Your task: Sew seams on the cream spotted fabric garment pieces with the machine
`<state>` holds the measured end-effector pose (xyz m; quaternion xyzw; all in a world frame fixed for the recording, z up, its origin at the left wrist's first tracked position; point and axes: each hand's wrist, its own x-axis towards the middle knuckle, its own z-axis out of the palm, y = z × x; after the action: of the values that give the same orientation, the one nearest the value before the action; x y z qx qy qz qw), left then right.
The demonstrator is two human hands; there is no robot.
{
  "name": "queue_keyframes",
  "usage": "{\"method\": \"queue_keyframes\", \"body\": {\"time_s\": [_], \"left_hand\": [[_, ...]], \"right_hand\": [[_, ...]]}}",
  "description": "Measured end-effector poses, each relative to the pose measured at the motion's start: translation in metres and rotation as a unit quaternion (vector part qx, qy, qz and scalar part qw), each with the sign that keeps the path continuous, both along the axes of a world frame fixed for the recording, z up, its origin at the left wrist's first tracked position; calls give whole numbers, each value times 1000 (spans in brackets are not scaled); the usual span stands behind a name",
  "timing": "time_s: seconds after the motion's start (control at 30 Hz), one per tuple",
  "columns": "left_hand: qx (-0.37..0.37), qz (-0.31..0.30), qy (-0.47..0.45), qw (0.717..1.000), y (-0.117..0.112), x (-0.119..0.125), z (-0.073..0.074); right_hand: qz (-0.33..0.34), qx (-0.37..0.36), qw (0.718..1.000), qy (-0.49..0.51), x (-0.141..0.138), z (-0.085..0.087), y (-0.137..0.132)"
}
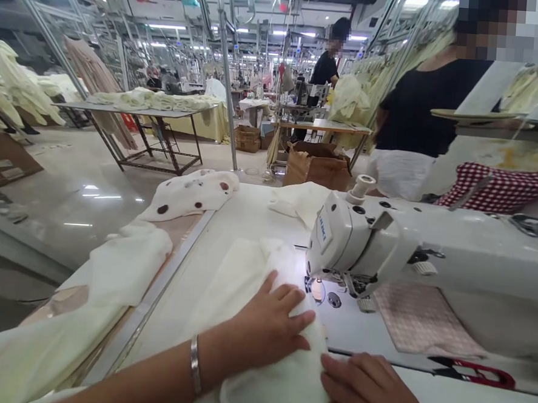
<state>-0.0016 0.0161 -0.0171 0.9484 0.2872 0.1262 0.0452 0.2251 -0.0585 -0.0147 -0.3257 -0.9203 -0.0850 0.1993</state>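
Note:
A pale cream fabric piece (241, 285) lies over the sewing machine bed, its right edge running up to the needle area. My left hand (273, 323) rests on it with fingers spread flat, just left of the presser foot. Closer to me, my right hand (371, 390) has its fingers together at the fabric's right edge, seemingly pinching it; the thumb is hidden. The white sewing machine (362, 243) stands to the right of both hands, with its lamp lighting the needle area.
Red-handled thread snips (477, 371) and a pink checked cloth (428, 321) lie under the machine arm. More cream fabric (124, 259) and a spotted white cloth (196, 194) lie at the left. A person in black (429, 108) stands beyond the machine, near a cardboard box (317, 165).

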Motion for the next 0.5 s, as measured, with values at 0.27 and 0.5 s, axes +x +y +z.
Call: {"method": "queue_keyframes", "body": {"time_s": [0.27,0.5], "left_hand": [[24,-52,-3,998,25,-7,8],[28,-68,11,997,46,-9,7]], "right_hand": [[3,-32,999,-7,-6,-2,17],[-1,-19,1000,7,-10,4,30]]}}
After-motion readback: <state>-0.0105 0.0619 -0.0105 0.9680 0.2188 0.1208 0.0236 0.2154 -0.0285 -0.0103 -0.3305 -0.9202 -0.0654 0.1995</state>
